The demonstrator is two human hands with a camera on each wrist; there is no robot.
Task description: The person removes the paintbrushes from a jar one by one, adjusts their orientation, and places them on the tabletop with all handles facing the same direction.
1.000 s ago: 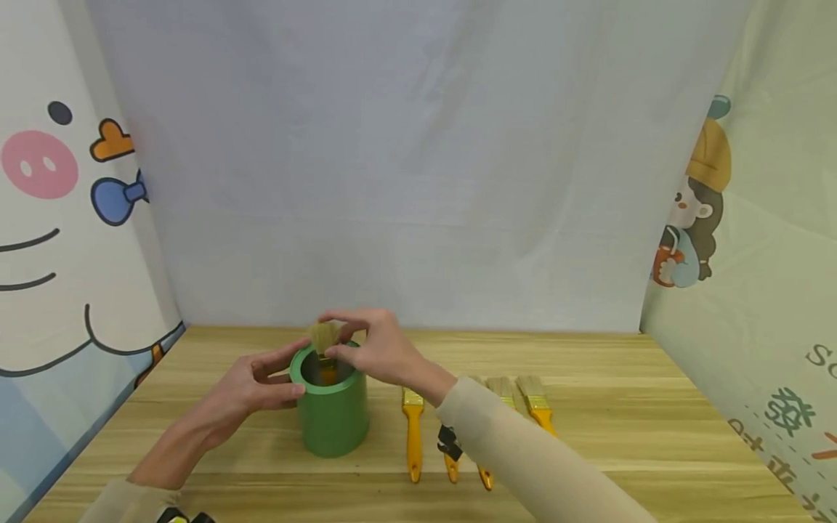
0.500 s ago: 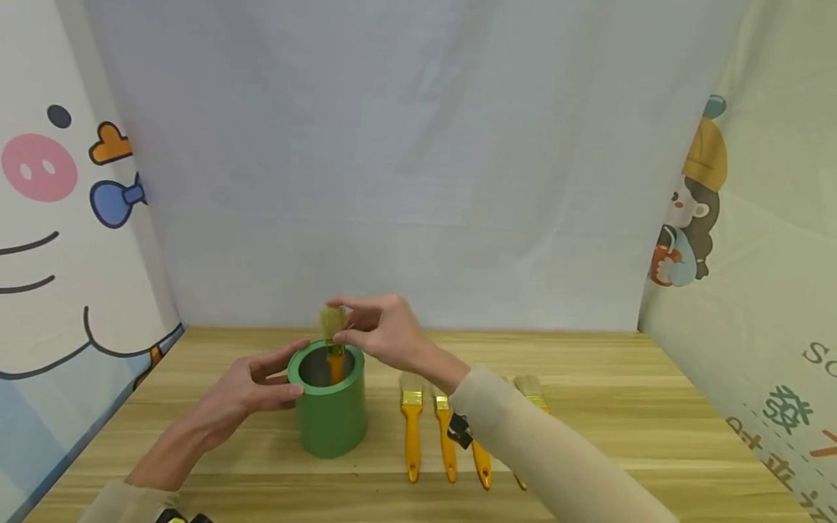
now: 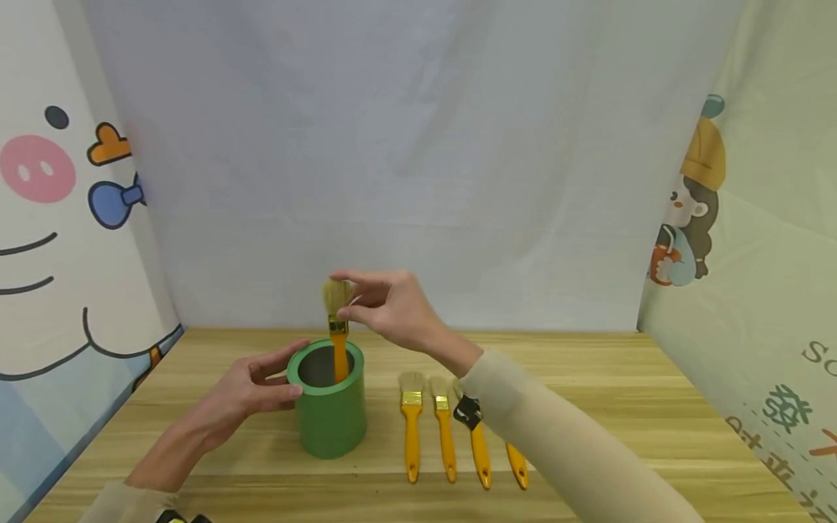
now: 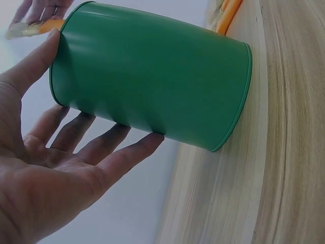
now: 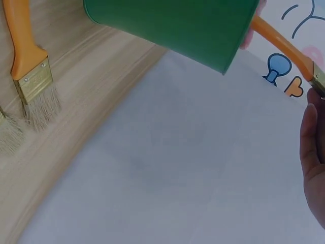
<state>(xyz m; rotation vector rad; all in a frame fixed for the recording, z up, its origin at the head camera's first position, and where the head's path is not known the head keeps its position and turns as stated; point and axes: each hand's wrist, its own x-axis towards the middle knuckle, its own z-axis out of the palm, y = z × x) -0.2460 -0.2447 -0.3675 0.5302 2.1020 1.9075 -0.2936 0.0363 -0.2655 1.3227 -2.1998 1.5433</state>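
A green can stands upright on the wooden table, its dark inside visible from above. My left hand holds it near the rim, thumb in front and fingers behind; in the left wrist view the fingertips touch its side. Over the opening, my right hand pinches a paintbrush around its metal band and bristles. The brush points bristles up, and the lower end of its orange handle is hidden inside the can. In the right wrist view the right hand shows only at the edge.
Several more paintbrushes lie in a row right of the can, bristles away from me, including a wide paintbrush and a narrower paintbrush. My right sleeve covers part of the row. A pale cloth hangs behind the table.
My right hand has risen and shifted slightly right, drawing the paintbrush upward so more of its handle shows above the can. My left hand and the can stay nearly still.
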